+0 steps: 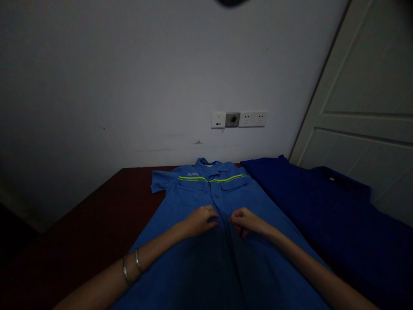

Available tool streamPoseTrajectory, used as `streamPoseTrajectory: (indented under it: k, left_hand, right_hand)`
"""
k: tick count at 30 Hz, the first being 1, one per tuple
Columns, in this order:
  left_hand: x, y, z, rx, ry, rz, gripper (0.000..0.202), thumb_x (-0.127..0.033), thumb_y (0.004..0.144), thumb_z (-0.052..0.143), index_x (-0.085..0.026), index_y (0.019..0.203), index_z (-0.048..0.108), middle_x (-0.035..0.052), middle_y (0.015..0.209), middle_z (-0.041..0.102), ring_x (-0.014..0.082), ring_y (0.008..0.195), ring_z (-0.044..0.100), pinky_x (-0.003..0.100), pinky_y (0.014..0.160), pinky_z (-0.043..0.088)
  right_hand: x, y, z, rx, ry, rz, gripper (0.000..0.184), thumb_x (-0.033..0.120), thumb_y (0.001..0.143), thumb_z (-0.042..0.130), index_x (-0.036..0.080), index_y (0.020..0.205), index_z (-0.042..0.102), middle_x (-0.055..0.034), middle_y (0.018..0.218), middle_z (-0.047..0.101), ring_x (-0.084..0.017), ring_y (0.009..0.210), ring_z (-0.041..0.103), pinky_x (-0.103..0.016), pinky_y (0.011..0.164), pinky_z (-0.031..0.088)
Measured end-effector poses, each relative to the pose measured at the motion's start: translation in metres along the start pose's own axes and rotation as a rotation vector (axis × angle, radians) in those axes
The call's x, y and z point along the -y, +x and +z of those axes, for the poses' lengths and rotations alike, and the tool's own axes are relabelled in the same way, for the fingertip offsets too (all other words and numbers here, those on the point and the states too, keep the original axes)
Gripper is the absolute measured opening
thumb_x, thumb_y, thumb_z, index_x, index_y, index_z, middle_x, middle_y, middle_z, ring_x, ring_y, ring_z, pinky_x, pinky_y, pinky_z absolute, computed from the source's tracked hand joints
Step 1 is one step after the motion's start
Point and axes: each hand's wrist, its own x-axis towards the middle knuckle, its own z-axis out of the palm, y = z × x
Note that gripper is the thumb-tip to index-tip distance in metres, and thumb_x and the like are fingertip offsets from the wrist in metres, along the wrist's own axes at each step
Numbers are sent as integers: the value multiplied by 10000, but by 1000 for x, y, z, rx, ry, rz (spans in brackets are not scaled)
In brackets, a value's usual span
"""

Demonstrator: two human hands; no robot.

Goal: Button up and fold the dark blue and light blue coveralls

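A blue short-sleeved work shirt (190, 200) lies front up on the dark red tabletop, its collar toward the wall. Yellow-green piping crosses its chest above two flap pockets, and pale lettering sits over one of them. My left hand (200, 220) is just left of the front placket, fingers bent, with a gap between thumb and forefinger. On the other side of the placket, my right hand (247, 220) has its fingers curled and pinched together; whatever may be between those fingertips is hidden. The lower shirt falls in dark shadow.
A darker blue garment (309, 206) lies along the right side. The dark red tabletop (109, 206) shows at left. Behind stands a white wall with a row of sockets (252, 119). A pale panelled door (364, 94) rises at right.
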Motion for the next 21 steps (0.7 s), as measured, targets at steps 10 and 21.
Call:
streamPoseTrajectory:
  k: [10, 21]
  left_hand:
    - [9, -3, 14, -23, 441, 321, 168, -192, 829, 435, -145, 835, 597, 57, 787, 575, 159, 744, 533, 261, 655, 423]
    - [10, 14, -3, -479, -283, 26, 132, -186, 786, 505, -163, 834, 625, 33, 833, 660, 135, 814, 591, 253, 771, 432]
  right_hand:
    - [-9, 1, -6, 13, 81, 21, 234, 355, 706, 529, 143, 613, 498, 22, 520, 536, -66, 427, 503, -151, 368, 396]
    - [-1, -1, -7, 49, 69, -23, 187, 326, 683, 504, 142, 694, 532, 20, 539, 562, -87, 468, 546, -158, 377, 426]
